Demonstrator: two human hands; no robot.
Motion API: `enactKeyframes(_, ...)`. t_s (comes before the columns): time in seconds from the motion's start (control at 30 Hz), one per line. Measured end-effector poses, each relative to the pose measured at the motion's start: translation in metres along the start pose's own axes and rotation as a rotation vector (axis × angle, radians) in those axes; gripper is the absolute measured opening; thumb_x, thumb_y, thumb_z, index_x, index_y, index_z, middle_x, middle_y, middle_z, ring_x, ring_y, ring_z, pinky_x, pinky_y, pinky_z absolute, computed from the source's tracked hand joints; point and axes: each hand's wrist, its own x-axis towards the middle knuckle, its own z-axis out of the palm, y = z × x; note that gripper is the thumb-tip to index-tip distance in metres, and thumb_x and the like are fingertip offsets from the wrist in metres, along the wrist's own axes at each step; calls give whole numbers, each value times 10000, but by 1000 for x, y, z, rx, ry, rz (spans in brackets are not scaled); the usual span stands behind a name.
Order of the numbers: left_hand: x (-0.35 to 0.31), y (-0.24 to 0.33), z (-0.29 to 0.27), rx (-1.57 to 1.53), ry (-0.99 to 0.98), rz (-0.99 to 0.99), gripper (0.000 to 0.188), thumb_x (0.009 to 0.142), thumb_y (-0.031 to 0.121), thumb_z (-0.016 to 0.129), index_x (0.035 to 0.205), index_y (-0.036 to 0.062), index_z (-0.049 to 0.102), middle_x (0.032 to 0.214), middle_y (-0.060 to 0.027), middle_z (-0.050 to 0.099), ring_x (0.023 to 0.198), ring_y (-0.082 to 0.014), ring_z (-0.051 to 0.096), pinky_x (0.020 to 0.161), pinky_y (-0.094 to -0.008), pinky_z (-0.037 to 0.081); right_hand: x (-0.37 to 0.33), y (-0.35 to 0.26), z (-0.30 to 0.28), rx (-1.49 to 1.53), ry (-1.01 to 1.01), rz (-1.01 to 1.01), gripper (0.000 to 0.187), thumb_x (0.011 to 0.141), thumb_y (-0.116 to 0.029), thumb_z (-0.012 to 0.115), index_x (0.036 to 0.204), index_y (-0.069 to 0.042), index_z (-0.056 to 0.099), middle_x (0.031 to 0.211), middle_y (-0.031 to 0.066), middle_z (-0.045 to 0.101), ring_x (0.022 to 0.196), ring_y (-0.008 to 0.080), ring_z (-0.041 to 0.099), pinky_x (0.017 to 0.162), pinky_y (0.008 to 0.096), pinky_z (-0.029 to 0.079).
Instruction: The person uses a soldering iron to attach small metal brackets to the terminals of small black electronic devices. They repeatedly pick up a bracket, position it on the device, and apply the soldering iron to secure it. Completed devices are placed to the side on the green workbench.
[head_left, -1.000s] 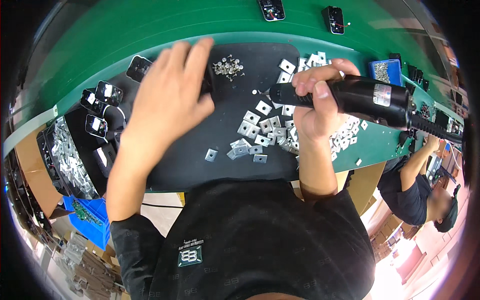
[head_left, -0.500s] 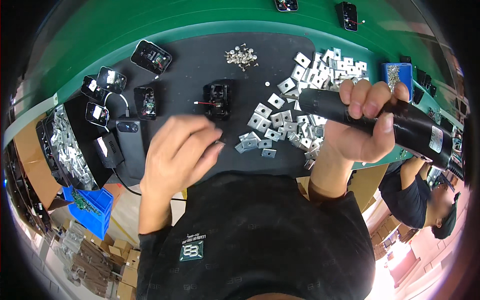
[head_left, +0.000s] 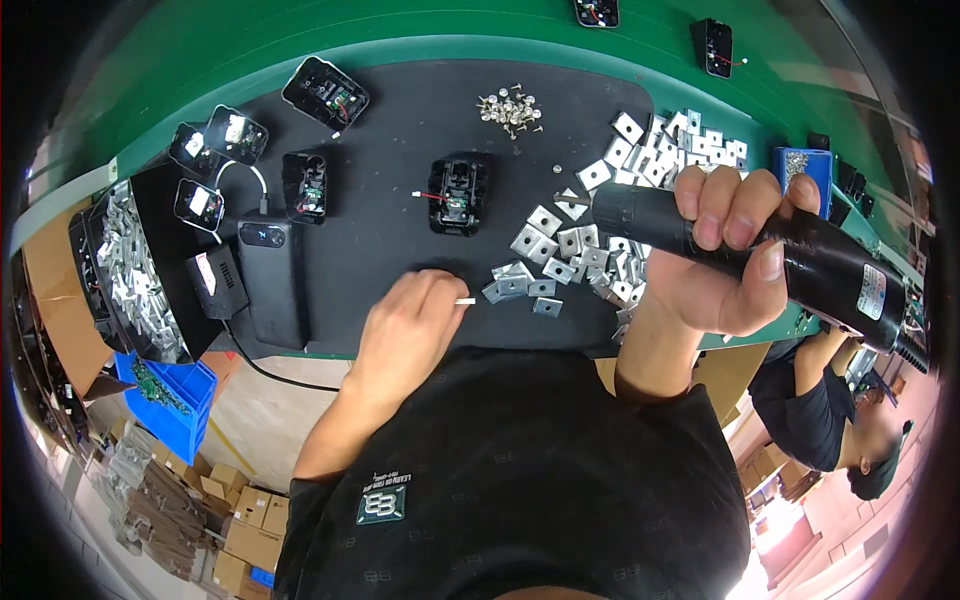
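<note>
Open lane: bare mat (head_left: pixel 375 250) between centre housing (head_left: pixel 458 200) and next housing to its left (head_left: pixel 305 190), only the red wire (head_left: pixel 433 197) poking in. Tighter gap between centre housing and left fingers (head_left: pixel 430 285). Right side crowded: scattered metal plates (head_left: pixel 595 257), power tool (head_left: pixel 815 255) in right fingers (head_left: pixel 745 215) overlapping them in view. Screw pile (head_left: pixel 510 108) obstructs beyond centre housing, toward the right. Black block (head_left: pixel 272 290) bounds the left.

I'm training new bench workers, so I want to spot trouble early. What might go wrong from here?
The black tool in the right hand has its tip near the loose metal plates; a sweep might scatter them.
The red wire juts past the left edge of the open black housing, so it could snag.
The left hand pinches a small pale piece at the fingertips, which might slip.
</note>
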Motion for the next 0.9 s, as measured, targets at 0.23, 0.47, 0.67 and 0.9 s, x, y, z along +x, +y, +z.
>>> enactKeyframes(0.23,53,7,-35,97,222,261,259,616,70,806,793,43,618,845,-73,655,757,-245,623,663,-346,499,-2,-2,-2,12,7,-6,537,820,-196,641,1305,-103,431,739,32,509,600,159,488,589,354,420)
enactKeyframes(0.47,88,-3,-50,246,242,280,209,618,48,781,797,35,673,1021,-74,645,942,-274,608,805,-372,487,-6,-6,2,-19,4,-13,523,839,-162,643,1304,-88,416,727,37,515,588,167,509,591,350,453)
enactKeyframes(0.67,87,-8,-49,261,186,235,191,626,73,781,788,39,683,1104,-76,631,1018,-285,592,868,-395,462,-6,-6,1,-62,33,3,523,834,-181,651,1292,-87,418,723,36,519,590,167,515,601,352,462)
enactKeyframes(0.9,89,-17,-42,183,118,191,166,642,79,773,764,35,670,1075,-70,652,991,-273,603,870,-402,450,-5,-5,6,-22,17,35,532,831,-197,663,1292,-100,417,723,31,520,597,167,518,608,352,461)
